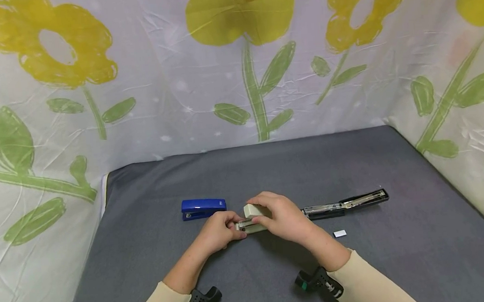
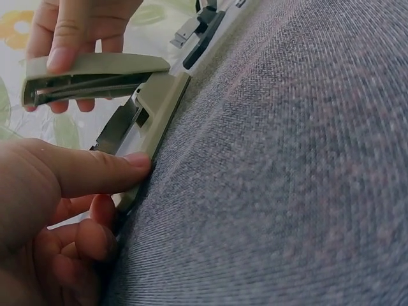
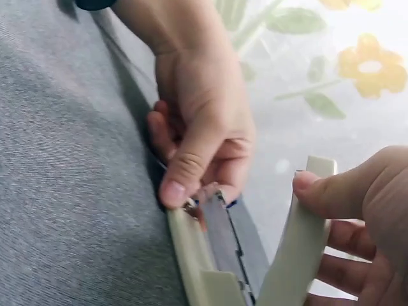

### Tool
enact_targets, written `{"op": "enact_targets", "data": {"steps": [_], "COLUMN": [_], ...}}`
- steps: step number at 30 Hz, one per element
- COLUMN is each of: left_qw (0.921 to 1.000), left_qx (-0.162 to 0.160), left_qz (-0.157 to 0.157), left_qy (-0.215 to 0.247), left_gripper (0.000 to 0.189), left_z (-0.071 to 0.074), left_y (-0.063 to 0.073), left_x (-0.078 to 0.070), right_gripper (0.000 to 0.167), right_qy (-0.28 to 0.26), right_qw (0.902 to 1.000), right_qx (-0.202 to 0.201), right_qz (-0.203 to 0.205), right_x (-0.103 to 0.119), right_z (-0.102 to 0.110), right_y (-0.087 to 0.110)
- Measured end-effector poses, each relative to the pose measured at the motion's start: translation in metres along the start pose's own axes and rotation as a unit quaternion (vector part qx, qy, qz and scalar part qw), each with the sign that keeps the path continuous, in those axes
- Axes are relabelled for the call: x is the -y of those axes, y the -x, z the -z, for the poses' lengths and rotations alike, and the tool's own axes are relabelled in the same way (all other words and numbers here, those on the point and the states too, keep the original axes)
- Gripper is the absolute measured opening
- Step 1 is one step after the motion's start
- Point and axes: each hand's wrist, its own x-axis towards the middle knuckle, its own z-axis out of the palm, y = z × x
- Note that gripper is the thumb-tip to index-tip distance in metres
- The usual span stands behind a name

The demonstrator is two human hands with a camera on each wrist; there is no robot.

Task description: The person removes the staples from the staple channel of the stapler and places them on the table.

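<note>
A pale cream-green stapler (image 1: 257,228) lies opened on the grey cloth, its top arm lifted away from the base. The thumb and fingers of my left hand (image 1: 219,230) pinch the front end of the base (image 3: 185,252). My right hand (image 1: 288,219) grips the raised top arm (image 2: 121,64), thumb on one side and fingers on the other. Between arm and base, the metal staple channel (image 3: 220,233) shows in the right wrist view. Whether staples sit in the channel cannot be told.
Just beyond my left hand stands a blue stapler (image 1: 203,205). To the right lies a black stapler (image 1: 325,214), folded wide open. A small white block (image 1: 339,233) sits near my right forearm. Flower-printed fabric (image 1: 157,82) hangs behind the cloth-covered table (image 1: 149,270).
</note>
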Motion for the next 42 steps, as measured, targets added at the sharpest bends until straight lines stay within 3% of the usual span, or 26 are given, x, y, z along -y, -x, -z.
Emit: {"op": "enact_targets", "data": {"steps": [7, 15, 31, 42], "left_qw": [1.0, 0.9997, 0.9996, 0.9996], "left_qx": [0.0, 0.004, 0.002, 0.002], "left_qz": [0.002, 0.011, 0.01, 0.017], "left_qy": [0.008, 0.021, 0.026, 0.024], "left_gripper": [0.022, 0.023, 0.024, 0.025], "left_z": [0.001, 0.0, 0.0, 0.0], "left_y": [0.0, 0.0, -0.001, 0.0], "left_x": [-0.002, -0.002, 0.0, -0.001], "right_gripper": [0.038, 0.032, 0.024, 0.02], "right_qy": [-0.041, -0.059, -0.026, 0.041], "right_qw": [0.9991, 0.9968, 0.9903, 0.9773], "right_qx": [-0.01, 0.005, 0.058, 0.115], "right_qz": [-0.007, -0.053, -0.123, -0.173], "right_x": [-0.004, -0.003, -0.024, -0.038], "right_z": [0.016, 0.04, 0.093, 0.116], "right_y": [0.0, 0.004, 0.017, 0.025]}}
